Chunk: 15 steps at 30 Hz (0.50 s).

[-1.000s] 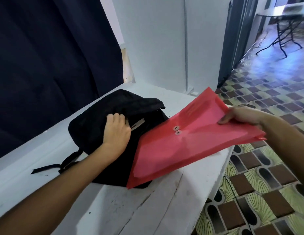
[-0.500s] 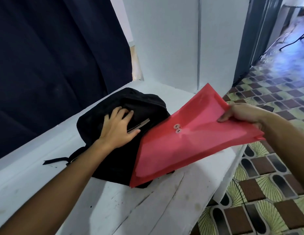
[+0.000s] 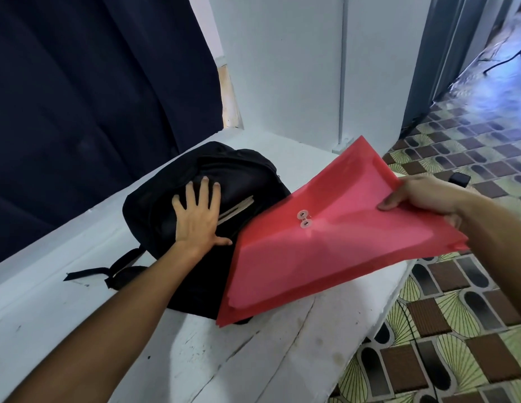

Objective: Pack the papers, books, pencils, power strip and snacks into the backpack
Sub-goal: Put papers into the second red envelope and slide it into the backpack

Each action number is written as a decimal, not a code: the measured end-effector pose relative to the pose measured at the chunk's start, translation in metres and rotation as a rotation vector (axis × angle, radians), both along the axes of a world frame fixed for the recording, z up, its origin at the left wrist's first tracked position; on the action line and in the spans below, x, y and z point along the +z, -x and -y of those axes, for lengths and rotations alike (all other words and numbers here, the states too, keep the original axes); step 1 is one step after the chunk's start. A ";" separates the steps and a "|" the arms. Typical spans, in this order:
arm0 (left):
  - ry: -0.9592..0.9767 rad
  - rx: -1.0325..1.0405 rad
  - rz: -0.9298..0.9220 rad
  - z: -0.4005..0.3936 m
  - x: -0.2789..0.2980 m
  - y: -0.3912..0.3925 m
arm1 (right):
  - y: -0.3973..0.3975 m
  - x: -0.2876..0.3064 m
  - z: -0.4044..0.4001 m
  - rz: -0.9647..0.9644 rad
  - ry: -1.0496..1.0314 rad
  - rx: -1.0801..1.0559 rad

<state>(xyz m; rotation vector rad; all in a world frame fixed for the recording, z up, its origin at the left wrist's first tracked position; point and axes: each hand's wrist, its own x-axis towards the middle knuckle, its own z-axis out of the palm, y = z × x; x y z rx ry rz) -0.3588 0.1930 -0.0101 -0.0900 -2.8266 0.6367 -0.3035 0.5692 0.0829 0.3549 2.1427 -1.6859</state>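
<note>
Left hand (image 3: 196,219) flat, fingers spread, pressing on black backpack (image 3: 212,222); right hand (image 3: 422,196) pinching red folder (image 3: 326,242) at its edge.

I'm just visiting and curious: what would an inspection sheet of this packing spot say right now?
Surface: white painted table, scuffed and marked.
Job's things: black backpack lying on the table, pale flat edges showing at its opening; red envelope folder held tilted, its lower corner over the backpack.
Clutter: nothing seen.
Hands: left hand pressed flat, fingers spread, on the backpack; right hand pinches the folder's upper edge.
Cables: thin dark cable on the floor beside the table.
Surroundings: dark blue curtain on the left, white wall behind, patterned tile floor on the right.
</note>
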 end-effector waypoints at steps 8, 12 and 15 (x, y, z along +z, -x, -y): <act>-0.017 -0.051 -0.044 0.003 -0.006 0.002 | -0.006 0.007 0.005 0.007 -0.003 -0.021; -0.071 -0.001 -0.013 0.004 -0.009 0.004 | -0.009 0.009 0.007 0.013 0.010 -0.036; -0.139 0.021 -0.026 0.006 0.002 0.010 | -0.011 0.006 0.008 0.025 0.028 -0.053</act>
